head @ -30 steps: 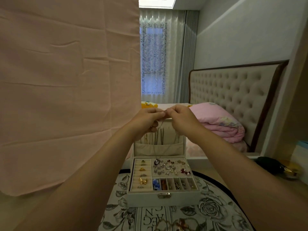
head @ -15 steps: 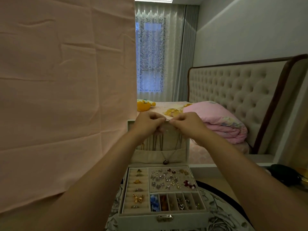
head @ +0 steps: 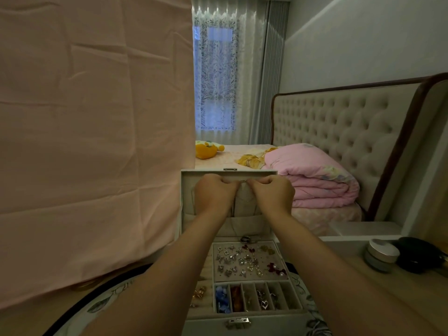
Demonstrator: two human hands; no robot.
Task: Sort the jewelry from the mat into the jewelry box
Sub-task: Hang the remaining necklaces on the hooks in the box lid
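Both closed in a pinch: left hand [head: 215, 194] and right hand [head: 272, 195] met fingertip to fingertip on the top of a necklace [head: 244, 181], pressed just under the top edge of the upright lid [head: 186, 190], probably to hook it there. Chain hung down the lining, with the pendant [head: 246, 239] at the lid's foot, behind the earring tray [head: 244, 263]. The jewelry box [head: 266, 322] stood on the mat [head: 104, 304]. A second earlier the hands covered the lid's top edge, same grip, and the pendant dangled slightly higher

The jewelry box [head: 274, 323] sits on mat [head: 101, 309], bed [head: 242, 154] behind (jar [head: 380, 255], seemingly, right).
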